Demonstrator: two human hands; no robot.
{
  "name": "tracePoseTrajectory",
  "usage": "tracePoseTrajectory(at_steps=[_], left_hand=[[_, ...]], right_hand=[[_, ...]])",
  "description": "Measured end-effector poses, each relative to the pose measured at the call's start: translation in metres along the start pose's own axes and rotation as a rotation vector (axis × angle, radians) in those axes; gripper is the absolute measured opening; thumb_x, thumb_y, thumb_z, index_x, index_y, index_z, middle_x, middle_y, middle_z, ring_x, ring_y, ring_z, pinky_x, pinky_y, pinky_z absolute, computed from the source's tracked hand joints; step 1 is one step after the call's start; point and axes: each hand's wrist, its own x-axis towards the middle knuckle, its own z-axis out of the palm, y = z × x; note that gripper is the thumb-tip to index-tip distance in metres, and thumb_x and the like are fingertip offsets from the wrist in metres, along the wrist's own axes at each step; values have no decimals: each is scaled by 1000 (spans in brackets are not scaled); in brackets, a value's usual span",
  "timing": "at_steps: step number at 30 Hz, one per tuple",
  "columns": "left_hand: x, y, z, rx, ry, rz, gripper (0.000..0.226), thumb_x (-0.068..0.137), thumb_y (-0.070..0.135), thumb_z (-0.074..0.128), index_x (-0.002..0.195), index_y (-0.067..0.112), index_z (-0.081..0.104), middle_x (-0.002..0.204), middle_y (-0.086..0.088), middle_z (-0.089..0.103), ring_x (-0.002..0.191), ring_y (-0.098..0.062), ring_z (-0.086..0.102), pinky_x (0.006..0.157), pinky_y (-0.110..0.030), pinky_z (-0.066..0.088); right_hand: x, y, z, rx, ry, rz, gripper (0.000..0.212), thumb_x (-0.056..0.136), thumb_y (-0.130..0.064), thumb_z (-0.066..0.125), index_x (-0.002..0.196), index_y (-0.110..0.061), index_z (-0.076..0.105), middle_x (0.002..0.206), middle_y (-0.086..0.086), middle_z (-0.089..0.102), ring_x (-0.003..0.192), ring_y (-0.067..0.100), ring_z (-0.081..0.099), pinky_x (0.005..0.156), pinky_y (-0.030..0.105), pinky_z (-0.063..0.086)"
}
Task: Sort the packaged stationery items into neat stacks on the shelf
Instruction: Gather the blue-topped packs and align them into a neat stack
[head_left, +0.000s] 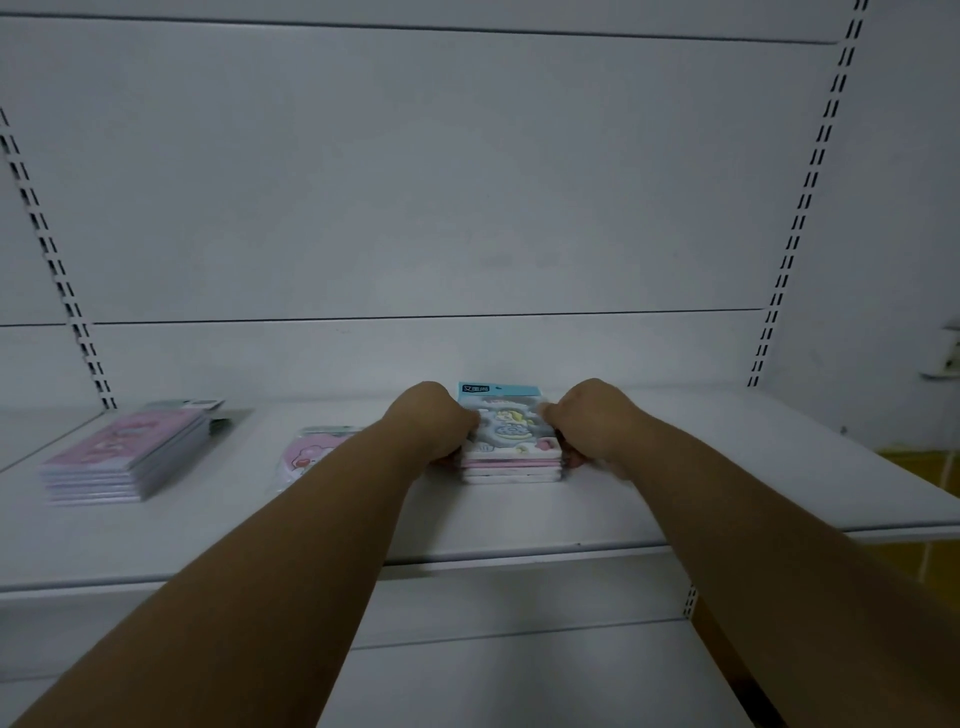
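Note:
A small stack of packaged stationery (511, 447) with a blue cartoon cover and a teal header sits on the white shelf (519, 519), near its middle. My left hand (431, 421) grips the stack's left side with curled fingers. On the right side, my right hand (587, 415) grips it the same way, thumb on the top pack. A taller stack of pink packs (124, 452) lies at the shelf's left. A round pink pack (311, 452) lies between the two stacks, partly hidden by my left forearm.
The white back panel (467, 208) rises right behind the stacks, with slotted uprights at left and right. A lower shelf (519, 675) shows below the front edge. A yellow surface (914, 467) appears at the far right beyond the shelf end.

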Motion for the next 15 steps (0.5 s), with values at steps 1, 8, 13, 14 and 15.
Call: tracePoseTrajectory(at_steps=[1,8,13,14,15], left_hand=[[4,-2,2,1,26,10,31,94,40,57,93,9,54,66,-1,48,56,-10,44,45,-21,31],[-6,-12,1,55,88,73,31,90,38,62,92,8,67,76,-5,72,60,-17,72,62,-26,58],[-16,-13,4,92,133,141,31,88,38,65,103,12,69,91,-3,72,73,-18,67,65,-25,56],[-19,-13,5,98,146,153,31,89,39,63,104,12,69,91,-3,72,75,-18,66,64,-25,53],[-22,-13,5,99,168,160,32,90,41,62,104,12,68,91,-3,71,76,-18,65,62,-25,50]], right_hand=[[-3,2,-1,20,7,-7,31,94,-28,56,71,-8,58,67,10,63,54,22,61,53,28,54],[-19,11,-1,-98,144,-135,25,90,-28,62,78,-6,69,74,12,70,65,22,63,69,36,56],[-23,13,-1,-106,171,-170,29,89,-31,64,75,-6,68,74,13,71,70,26,67,71,37,56],[-24,13,0,-109,189,-175,31,90,-32,62,76,-6,67,74,13,71,71,27,68,72,37,56],[-26,14,1,-114,212,-183,33,91,-34,60,76,-6,66,74,12,70,72,27,67,71,36,55]])
